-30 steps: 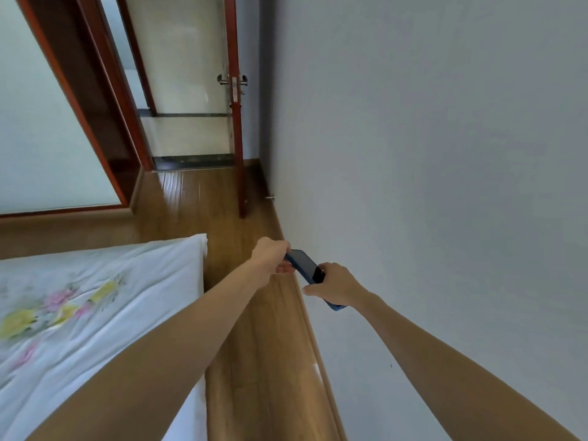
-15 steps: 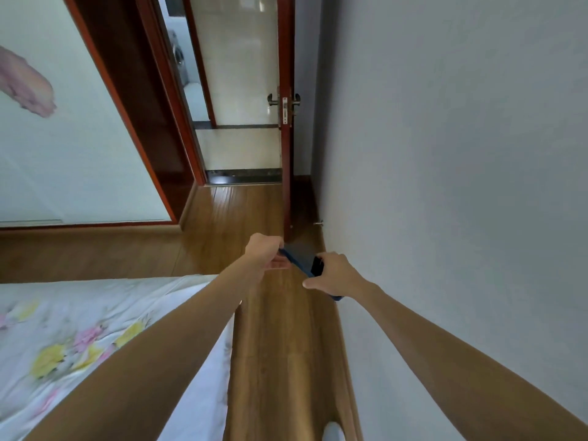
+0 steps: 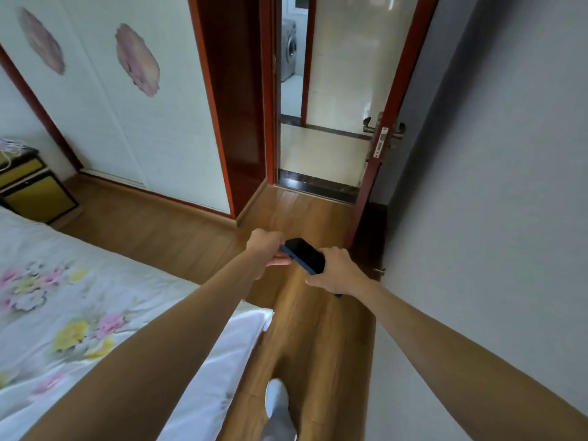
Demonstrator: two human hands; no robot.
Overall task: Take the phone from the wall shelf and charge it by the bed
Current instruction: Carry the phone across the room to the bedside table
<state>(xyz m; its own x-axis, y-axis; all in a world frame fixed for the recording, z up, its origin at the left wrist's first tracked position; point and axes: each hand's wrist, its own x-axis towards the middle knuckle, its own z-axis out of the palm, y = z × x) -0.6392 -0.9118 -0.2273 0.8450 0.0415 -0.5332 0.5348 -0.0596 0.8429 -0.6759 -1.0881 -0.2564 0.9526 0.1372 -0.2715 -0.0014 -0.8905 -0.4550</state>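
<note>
We hold the dark blue phone [image 3: 304, 255] in both hands out in front, above the wooden floor [image 3: 315, 329] between the bed [image 3: 95, 313] and the grey wall [image 3: 493, 218]. Right hand [image 3: 337, 271] wraps the near end, fingers closed around it; left hand [image 3: 266, 248] pinches the far end, fingers curled shut on the edge. Screen faces up, dark. Bedside cabinet [image 3: 30, 186] with a white cable on top stands at far left. Open door [image 3: 378, 144] ahead; a socked foot [image 3: 277, 405] shows below.
</note>
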